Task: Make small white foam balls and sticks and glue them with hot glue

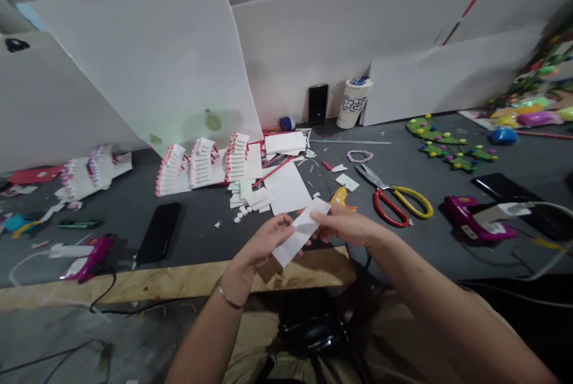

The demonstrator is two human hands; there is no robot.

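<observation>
A small white strip of paper (299,234) is held slantwise between my two hands, over the table's front edge. My left hand (267,240) pinches its left side, thumb on top. At the upper right end, my right hand (342,223) grips the same strip with the thumb laid on it. Just beyond the right hand lies a yellow glue gun (340,195), partly hidden by that hand. Scissors (394,193) with one red and one yellow handle rest open to the right. A white sheet (286,188) lies behind the hands, next to small white pieces (257,199).
Fan-like rows of white rolls with red tips (201,163) stand at the back left. A black phone (160,232) lies left, near a magenta power strip (89,258); another magenta power strip (477,220) sits right. A paper cup (353,103) stands by the white board (290,49).
</observation>
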